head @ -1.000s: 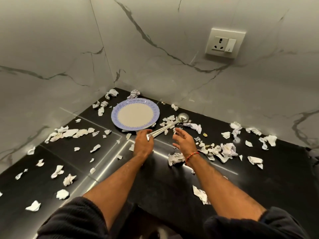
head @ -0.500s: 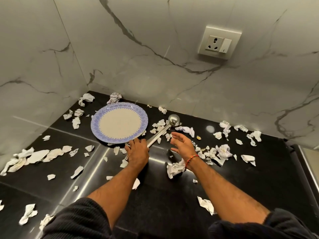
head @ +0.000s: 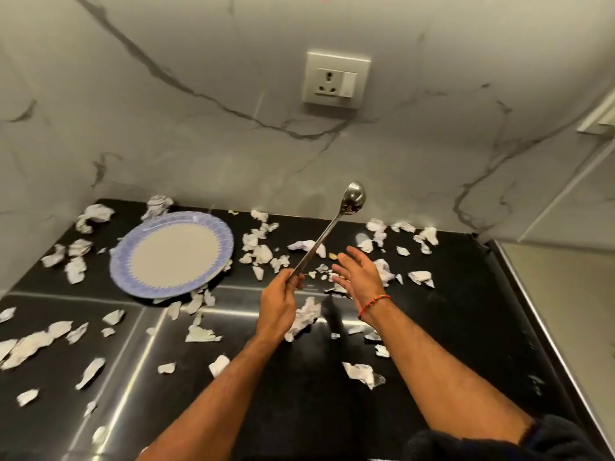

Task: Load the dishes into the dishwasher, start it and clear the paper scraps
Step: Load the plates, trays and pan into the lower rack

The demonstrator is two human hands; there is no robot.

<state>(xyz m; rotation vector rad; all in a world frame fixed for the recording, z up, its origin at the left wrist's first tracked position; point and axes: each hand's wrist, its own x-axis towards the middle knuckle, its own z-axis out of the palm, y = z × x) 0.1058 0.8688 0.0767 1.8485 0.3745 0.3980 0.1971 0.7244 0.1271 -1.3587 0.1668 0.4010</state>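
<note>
Now, ladle [head: 327,233] aloft, bowl tilted toward wall | left hand [head: 279,299] pinching handle's end | right hand [head: 360,276] spread, empty, just beside | plate [head: 173,254] flat on counter [head: 449,327] among paper scraps [head: 304,317] | best: grip mid-handle so it won't swing.

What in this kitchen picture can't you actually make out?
- Dishwasher: nowhere in the head view, beyond the frame.
- Long steel ladle: handle end hidden inside the left hand.
- Torn white paper scraps: some hidden under the forearms.
- Black countertop: near edge cut off by the frame.
</note>
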